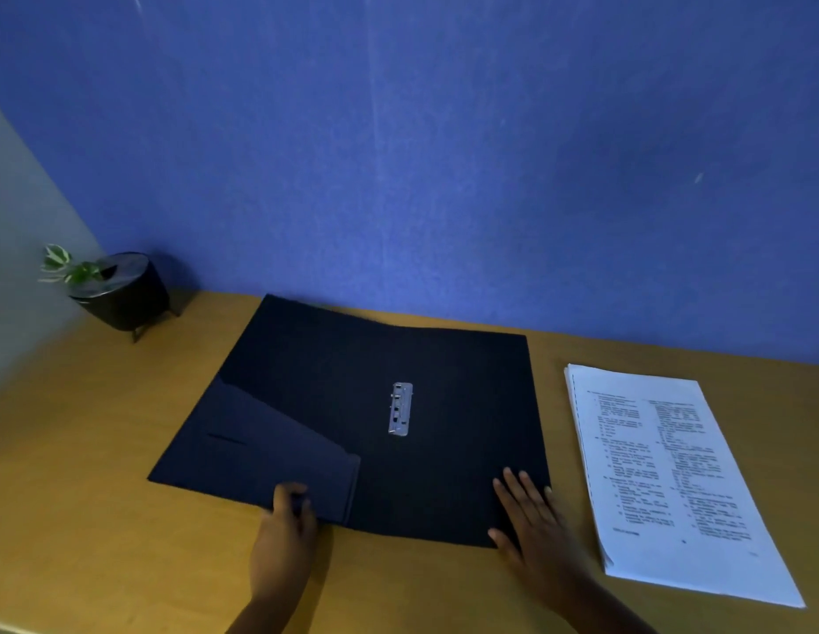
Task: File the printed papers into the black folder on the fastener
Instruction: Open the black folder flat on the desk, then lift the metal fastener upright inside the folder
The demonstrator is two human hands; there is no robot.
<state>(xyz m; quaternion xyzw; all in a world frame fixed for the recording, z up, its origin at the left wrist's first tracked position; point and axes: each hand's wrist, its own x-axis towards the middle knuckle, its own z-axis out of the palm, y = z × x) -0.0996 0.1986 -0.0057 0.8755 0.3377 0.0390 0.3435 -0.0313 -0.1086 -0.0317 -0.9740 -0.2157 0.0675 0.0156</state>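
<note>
The black folder (448,404) lies open and flat in the middle of the wooden desk, with a silver metal fastener (400,408) near its spine. A triangular inner pocket covers the lower part of its left half. My left hand (286,519) pinches the folder's near edge just left of the spine. My right hand (533,514) rests flat, fingers spread, on the folder's near right corner. The stack of printed papers (663,478) lies to the right of the folder, apart from it and untouched.
A small black plant pot (121,290) with green and white leaves stands at the far left corner of the desk (101,519). A blue wall runs close behind the folder. The desk's near edge shows at the lower left.
</note>
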